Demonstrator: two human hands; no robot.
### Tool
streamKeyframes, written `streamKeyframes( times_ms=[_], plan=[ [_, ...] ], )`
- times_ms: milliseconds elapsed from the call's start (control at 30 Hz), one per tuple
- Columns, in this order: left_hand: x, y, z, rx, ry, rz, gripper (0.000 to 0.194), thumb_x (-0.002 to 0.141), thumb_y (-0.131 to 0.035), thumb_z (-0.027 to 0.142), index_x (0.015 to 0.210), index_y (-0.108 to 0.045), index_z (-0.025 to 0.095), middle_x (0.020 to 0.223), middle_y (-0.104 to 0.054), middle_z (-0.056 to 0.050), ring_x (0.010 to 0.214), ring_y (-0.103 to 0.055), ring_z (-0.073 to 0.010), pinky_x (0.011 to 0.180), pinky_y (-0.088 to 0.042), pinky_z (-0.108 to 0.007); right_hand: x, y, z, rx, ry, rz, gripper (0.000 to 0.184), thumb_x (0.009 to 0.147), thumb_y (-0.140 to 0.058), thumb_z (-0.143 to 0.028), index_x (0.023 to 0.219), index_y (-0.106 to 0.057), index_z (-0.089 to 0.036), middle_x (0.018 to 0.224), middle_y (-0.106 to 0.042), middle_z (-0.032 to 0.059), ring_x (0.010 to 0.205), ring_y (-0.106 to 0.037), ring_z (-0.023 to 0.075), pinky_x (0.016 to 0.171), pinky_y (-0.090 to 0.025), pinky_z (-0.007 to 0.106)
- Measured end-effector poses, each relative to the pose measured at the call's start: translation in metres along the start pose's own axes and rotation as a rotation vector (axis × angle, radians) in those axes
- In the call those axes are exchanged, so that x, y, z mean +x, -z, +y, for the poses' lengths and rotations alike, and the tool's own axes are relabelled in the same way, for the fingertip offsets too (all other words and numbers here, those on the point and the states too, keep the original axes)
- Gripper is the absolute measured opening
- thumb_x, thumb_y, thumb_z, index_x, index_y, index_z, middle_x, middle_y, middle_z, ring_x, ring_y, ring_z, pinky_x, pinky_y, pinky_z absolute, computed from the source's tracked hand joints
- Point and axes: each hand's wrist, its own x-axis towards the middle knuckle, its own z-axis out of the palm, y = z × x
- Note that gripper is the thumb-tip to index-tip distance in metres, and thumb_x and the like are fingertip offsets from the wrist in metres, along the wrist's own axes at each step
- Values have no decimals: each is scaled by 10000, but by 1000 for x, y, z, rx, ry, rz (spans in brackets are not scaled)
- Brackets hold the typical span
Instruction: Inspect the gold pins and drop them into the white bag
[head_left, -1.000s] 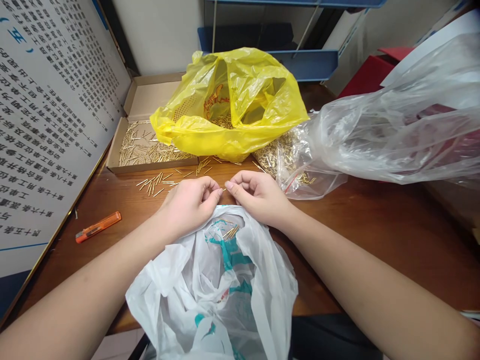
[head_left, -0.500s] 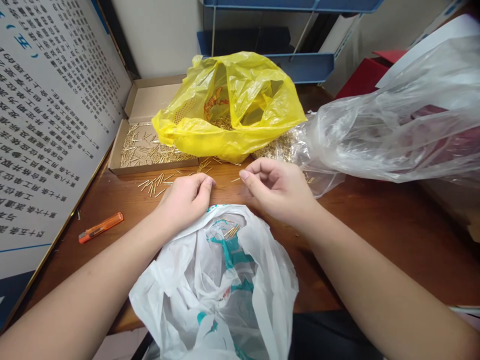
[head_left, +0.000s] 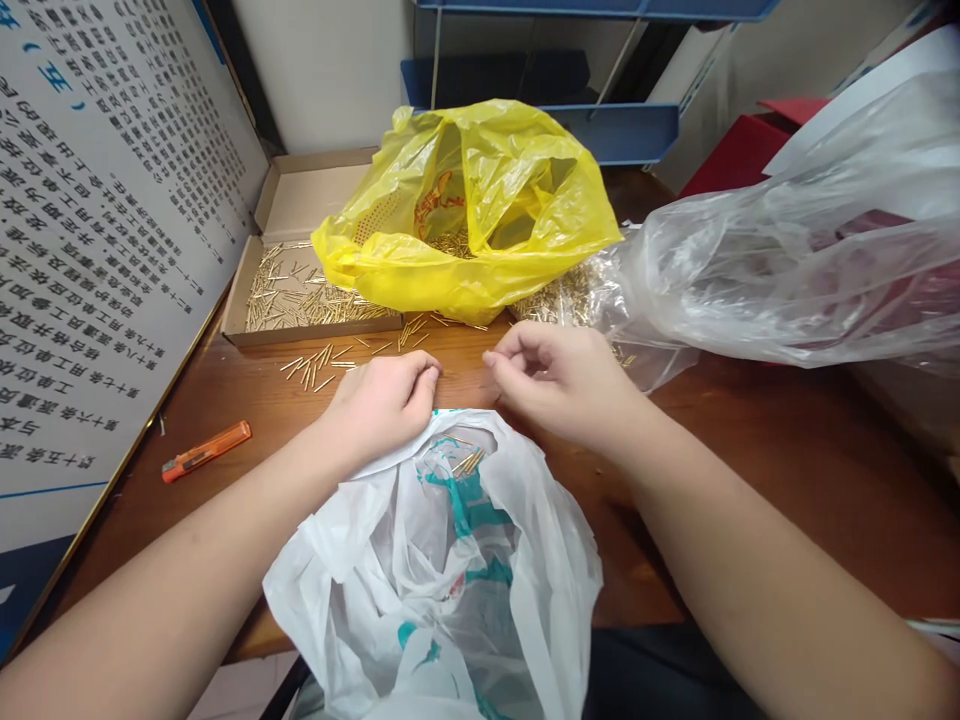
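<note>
My left hand [head_left: 386, 402] is closed, its thumb pressed on the curled fingers; whatever may be inside is hidden. Across from it, my right hand [head_left: 562, 385] is curled, with thumb and forefinger tips together, and I cannot make out anything between them. Both hands rest just above a white plastic bag [head_left: 555, 560] with green print, which hangs open over the table edge. A few thin brass-coloured pins [head_left: 469, 462] lie inside its mouth. Beyond my left hand, loose brass-coloured pins [head_left: 311, 367] are scattered on the wooden table.
Behind the hands stands an open yellow plastic bag [head_left: 450, 285] with pins inside. A cardboard box [head_left: 315, 335] of pins is at the left. An orange utility knife [head_left: 206, 452] lies nearby. Clear plastic bags [head_left: 720, 290] fill the right; a printed board [head_left: 112, 250] stands left.
A thin pin that showed at my right fingertips is no longer visible there. Both hands stay almost in place while the whole view shifts slightly.
</note>
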Motion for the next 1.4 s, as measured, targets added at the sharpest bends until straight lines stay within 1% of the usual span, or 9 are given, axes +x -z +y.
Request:
streamKeyframes(
  times_ms=[100,233,400,567,733,800,933,1167,1400],
  plan=[
    [0,0,2,-23,-28,-31,321,944,-524,347,1149,-740,227,820,-759,-39,712,-666,-216,648,-424,-331,3,-8,3,126,-85,176,212,860,-657,-249,673,-568,-205,527,-586,-12,457,-486,110,463,-340,256],
    [10,3,8,-131,-71,-65,291,909,-596,303,1141,-724,184,727,-709,-10,640,-616,-175,610,-407,-303,7,-19,4,414,-195,371,214,880,-638,-246,680,-569,-210,468,-535,-37,387,-427,95,402,-297,240],
    [23,3,31,-100,-97,-187,259,872,-676,288,1075,-715,132,817,-735,-35,675,-628,-167,649,-450,-296,9,-19,11,620,-122,548,207,861,-681,-267,691,-574,-220,458,-508,-51,390,-433,99,407,-330,247],
    [31,-15,56,117,-92,-134,258,892,-683,376,950,-735,130,895,-754,-93,761,-670,-220,683,-471,-323,11,-13,18,622,-141,505,242,874,-698,-296,688,-566,-217,471,-504,-51,408,-430,95,427,-331,246],
    [35,-30,69,219,-163,-127,195,921,-650,266,846,-742,111,833,-739,-128,824,-685,-268,759,-489,-355,15,-4,20,552,-216,396,241,896,-643,-245,678,-550,-203,463,-481,-56,400,-395,82,406,-256,224],
    [33,-33,70,247,-205,-121,226,960,-598,232,836,-743,110,856,-739,-137,861,-681,-269,806,-492,-359,15,-2,20,533,-217,362,237,903,-625,-238,683,-547,-200,456,-476,-58,392,-385,78,402,-245,221],
    [28,-39,66,288,-240,-79,230,1004,-536,202,949,-728,88,937,-720,-139,918,-650,-255,882,-488,-356,14,-5,22,526,-175,321,233,906,-620,-269,698,-541,-201,459,-483,-59,382,-368,69,397,-240,218],
    [20,-39,60,326,-140,13,286,1020,-541,310,1068,-715,88,1062,-632,-177,1063,-588,-329,936,-475,-414,15,-13,32,517,-130,314,237,881,-645,-333,712,-536,-207,463,-467,-70,387,-337,69,408,-231,230],
    [19,-38,58,332,-93,12,357,1024,-542,356,991,-733,57,969,-671,-181,1024,-621,-323,932,-478,-404,12,-10,26,469,-151,227,251,863,-663,-360,718,-539,-196,487,-462,-63,424,-341,72,433,-236,226]
  ],
)
